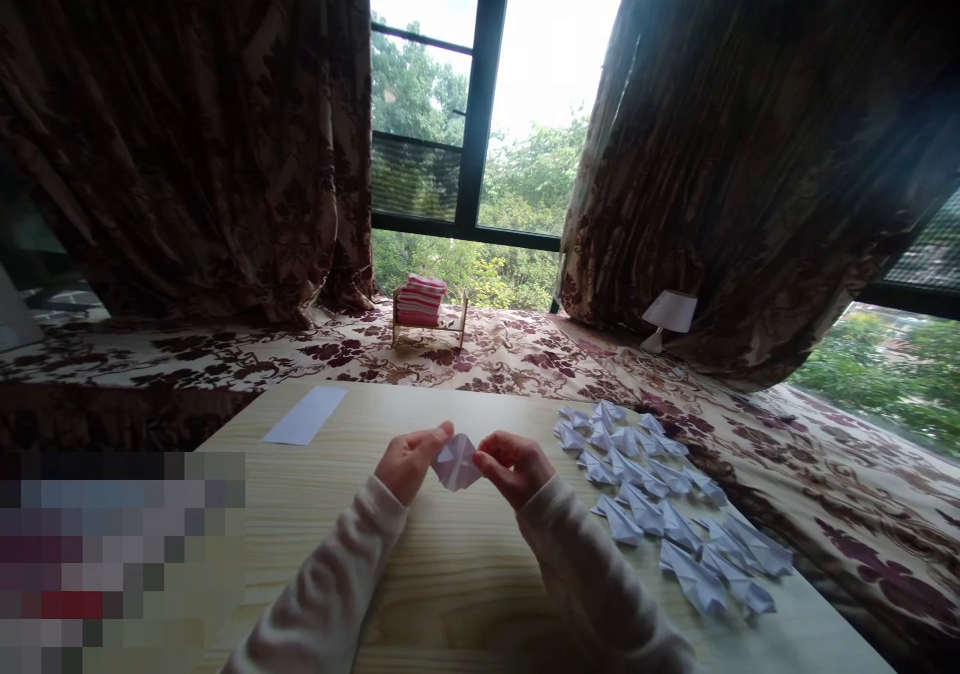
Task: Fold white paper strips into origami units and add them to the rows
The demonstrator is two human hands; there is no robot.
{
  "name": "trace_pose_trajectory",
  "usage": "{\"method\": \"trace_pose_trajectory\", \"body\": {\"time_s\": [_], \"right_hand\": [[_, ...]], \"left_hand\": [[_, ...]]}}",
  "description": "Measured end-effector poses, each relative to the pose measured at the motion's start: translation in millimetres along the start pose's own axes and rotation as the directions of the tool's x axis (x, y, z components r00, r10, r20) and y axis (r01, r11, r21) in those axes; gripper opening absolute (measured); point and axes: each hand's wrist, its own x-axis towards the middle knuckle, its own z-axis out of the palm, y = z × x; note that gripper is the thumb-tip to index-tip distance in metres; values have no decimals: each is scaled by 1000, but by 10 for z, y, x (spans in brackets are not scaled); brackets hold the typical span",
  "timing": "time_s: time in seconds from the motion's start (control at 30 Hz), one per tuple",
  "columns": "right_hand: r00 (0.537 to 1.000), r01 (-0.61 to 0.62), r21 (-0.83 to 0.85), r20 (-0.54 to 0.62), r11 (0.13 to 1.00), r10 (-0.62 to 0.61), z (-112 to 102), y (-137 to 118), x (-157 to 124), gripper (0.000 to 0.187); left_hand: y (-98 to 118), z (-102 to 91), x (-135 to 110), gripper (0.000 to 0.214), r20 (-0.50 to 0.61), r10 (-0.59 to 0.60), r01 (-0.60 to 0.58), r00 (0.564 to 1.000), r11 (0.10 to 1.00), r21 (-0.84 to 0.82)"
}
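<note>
Above the middle of the pale wooden table (420, 594), a small piece of folded white paper (457, 464) is held up between my two hands. My left hand (409, 461) pinches its left edge, thumb on top. On the opposite edge, my right hand (516, 464) grips it between thumb and curled fingers. Creases fan out across the paper's face. Many folded white paper pieces (637, 474) lie spread over the right side of the table. At the far left of the table rests a flat stack or sheet of white paper strips (306, 416).
Behind the table runs a ledge covered in floral cloth (517, 359). On it stand a small wooden rack (429, 326) with folded pink-striped cloths (420, 299) and a little white lamp (670, 312). Dark patterned curtains (225, 134) flank the window (540, 104). The lower left corner is pixelated.
</note>
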Motion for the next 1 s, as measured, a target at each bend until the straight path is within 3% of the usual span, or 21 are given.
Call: {"method": "trace_pose_trajectory", "body": {"time_s": [0.1, 0.2, 0.3, 0.47, 0.63, 0.73, 0.83, 1.0], "right_hand": [[1000, -7, 124, -25, 992, 10, 4, 0, 14, 17], [999, -34, 280, -26, 959, 42, 9, 1, 35, 20], [999, -46, 315, -4, 948, 49, 9, 2, 42, 22], [999, 34, 210, -22, 977, -30, 13, -43, 32, 24], [998, 40, 147, -63, 988, -31, -9, -114, 15, 20], [983, 183, 94, -45, 979, -180, -12, -119, -5, 31], [938, 347, 20, 3, 938, -347, 10, -103, -12, 37], [910, 411, -148, 8, 900, -414, 12, -101, -6, 27]], "left_hand": [[-34, 35, -20, 36, 82, 42, -41, 996, 999, -7], [-68, 89, -47, 35, 106, 2, 6, 994, 997, -73], [-73, 117, -69, 36, 141, -72, 91, 987, 986, -139], [-93, 125, -61, 35, 147, -136, 162, 980, 970, -184], [-173, 73, 37, 34, -27, -180, 163, 983, 938, -307], [-203, 14, 94, 32, -84, -177, 137, 981, 924, -358], [-204, -9, 105, 28, -96, -176, 124, 980, 906, -404], [-206, 23, 89, 28, -74, -189, 136, 979, 882, -451]]}}
